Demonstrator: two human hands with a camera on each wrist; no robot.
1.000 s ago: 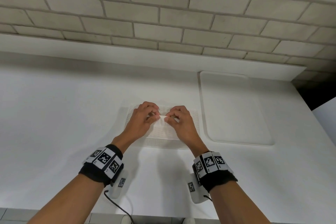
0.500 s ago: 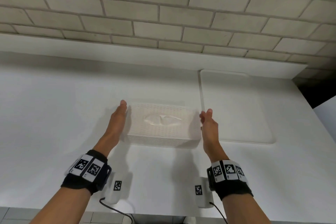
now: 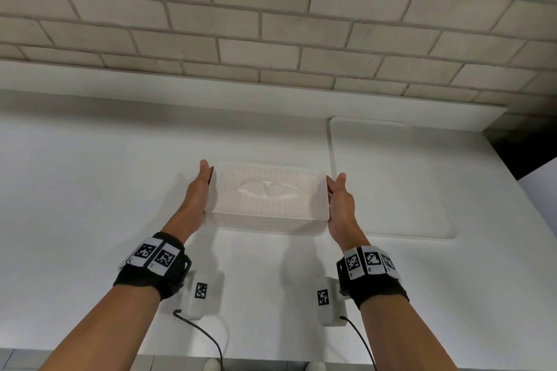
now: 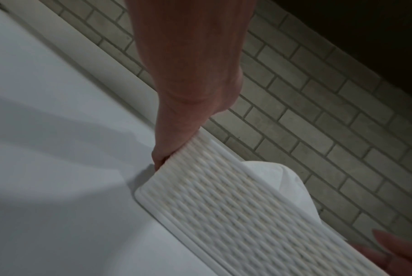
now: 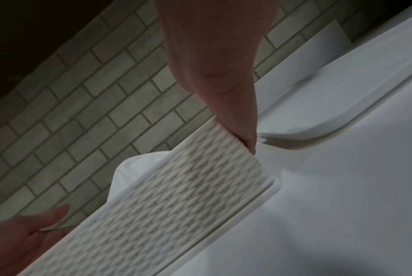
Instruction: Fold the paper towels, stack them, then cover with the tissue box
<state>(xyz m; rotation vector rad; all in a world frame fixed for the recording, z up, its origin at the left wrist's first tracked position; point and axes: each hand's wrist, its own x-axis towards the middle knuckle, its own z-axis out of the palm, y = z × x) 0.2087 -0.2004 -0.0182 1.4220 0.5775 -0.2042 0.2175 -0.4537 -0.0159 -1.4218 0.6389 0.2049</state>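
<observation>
A white tissue box (image 3: 269,199) with a woven pattern stands on the white counter (image 3: 90,190). A white tissue (image 3: 266,188) pokes up through its top slot. My left hand (image 3: 199,190) lies flat against the box's left end, fingers straight. My right hand (image 3: 339,199) lies flat against the right end in the same way. In the left wrist view the fingers (image 4: 176,121) press the box (image 4: 235,201) at its end, near the counter. The right wrist view shows the fingers (image 5: 233,112) doing the same on the box (image 5: 176,196). No folded towels show outside the box.
A white rectangular board (image 3: 391,184) lies flat on the counter, just right of the box and my right hand. A raised ledge and a brick wall (image 3: 271,24) close off the back. The counter's front edge runs below my wrists.
One second ago both hands pinched the tissue at the box's top slot. They let it go and moved apart to the box's two ends, where they stay.
</observation>
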